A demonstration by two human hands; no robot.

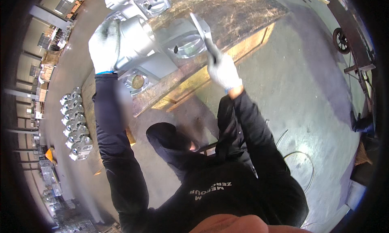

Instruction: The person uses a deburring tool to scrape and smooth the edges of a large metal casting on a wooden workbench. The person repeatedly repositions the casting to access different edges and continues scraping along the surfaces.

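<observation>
A large silver metal casting (133, 36) with round bores rests on a worn wooden bench (231, 14). My left hand (104, 46), in a white glove, wraps around the casting's left side. Its thumb and fingertips are partly hidden behind the metal. In my right hand (224, 72), also gloved in white, is a flat blade-like hand tool (204, 36) with a dark lower part. Its pale tip points up and to the left, beside the casting's open ring (186, 45). From this view I cannot tell whether the tool touches the metal.
More silver castings (152, 2) sit at the bench's far end. On the floor to the left stands a row of similar castings (77, 125). A dark cart with a spoked wheel (341, 40) is at the far right. A thin hose (310, 162) curls on the floor.
</observation>
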